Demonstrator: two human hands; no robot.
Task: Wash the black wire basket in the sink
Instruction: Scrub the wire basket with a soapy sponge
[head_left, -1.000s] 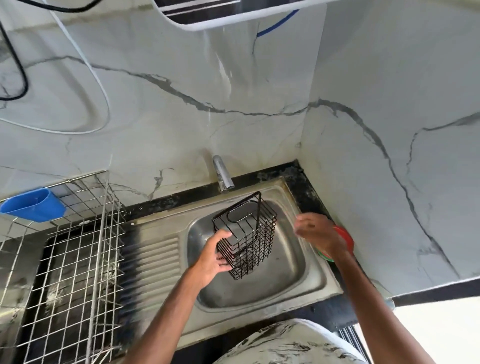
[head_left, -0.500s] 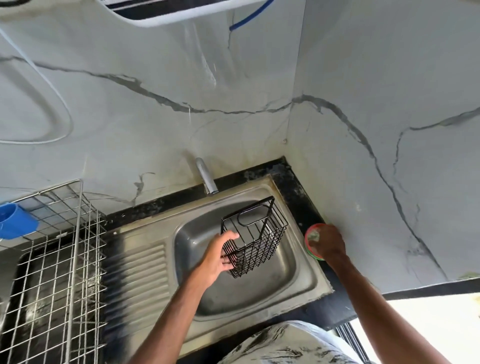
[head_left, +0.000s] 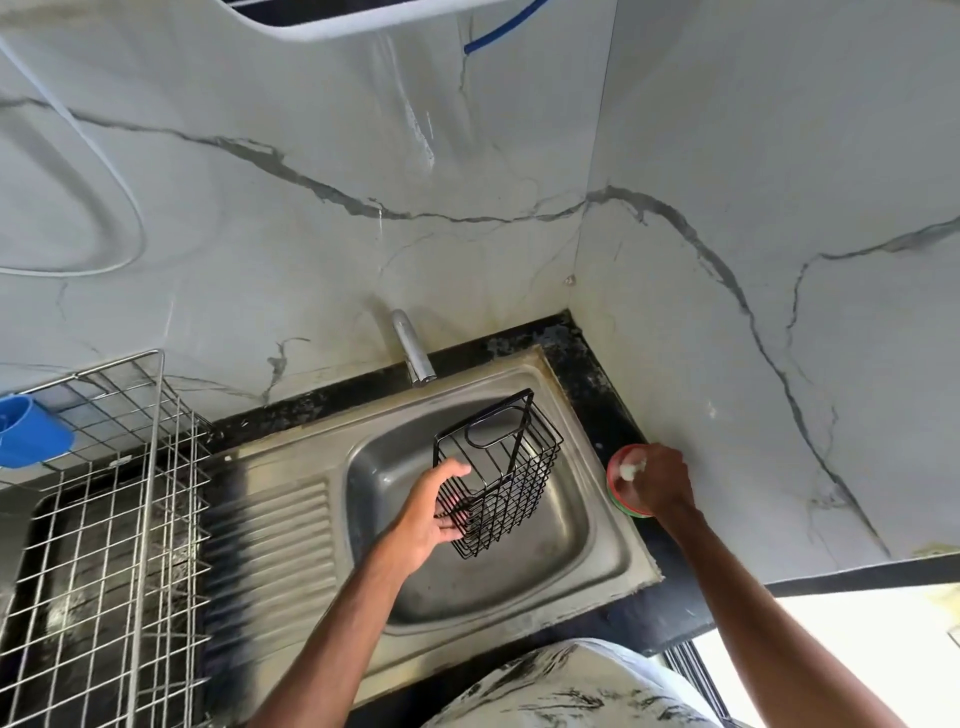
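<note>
1. While tilted over the stainless steel sink (head_left: 467, 587) at mid-frame, the black wire basket (head_left: 498, 473) is gripped by the left hand (head_left: 431, 514).
2. At centre right, the right hand (head_left: 662, 480) pinches a white lump (head_left: 628, 470) over the round red-and-green tub (head_left: 621, 493).
3. At the left edge, a blue plastic cup (head_left: 28, 431) hangs on the silver wire rack (head_left: 104, 519).

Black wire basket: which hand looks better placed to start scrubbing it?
Right, likely. The left hand grips the basket over the sink; the right hand pinches a white lump in the red dish, free to scrub.
</note>
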